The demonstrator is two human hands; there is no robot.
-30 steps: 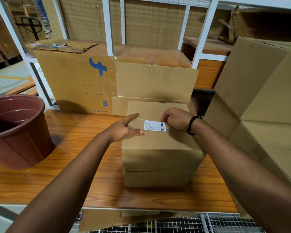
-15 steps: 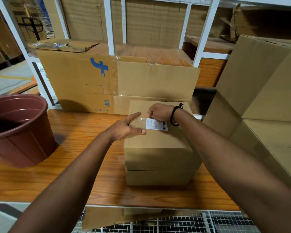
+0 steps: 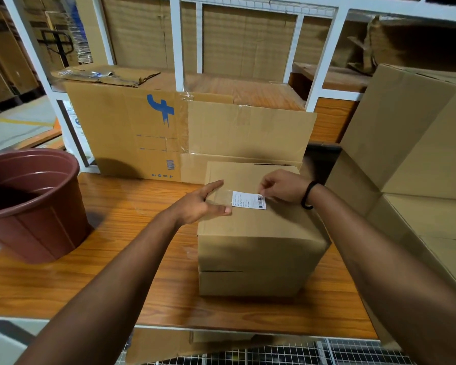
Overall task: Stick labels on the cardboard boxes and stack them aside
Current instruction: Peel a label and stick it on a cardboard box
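Note:
A plain cardboard box point(image 3: 258, 241) stands on the wooden table point(image 3: 148, 293), right of centre. A white barcode label point(image 3: 248, 200) under a clear film lies on its top. My left hand point(image 3: 199, 204) rests flat on the box's left top edge, thumb and fingers straight, pressing the film's left end. My right hand point(image 3: 281, 187) has its fingers curled and its fingertips press the label's right end. A black band circles that wrist.
A maroon plastic bucket point(image 3: 29, 204) sits at the table's left. A flattened carton with a blue logo point(image 3: 153, 133) leans behind the box. Large stacked cartons point(image 3: 416, 154) fill the right side. White shelf posts point(image 3: 177, 38) rise behind. A wire grid point(image 3: 300, 354) lies below the table's front edge.
My right hand slid from the label's left end back to its right end, rubbing along it. The left hand and the box stayed where they were.

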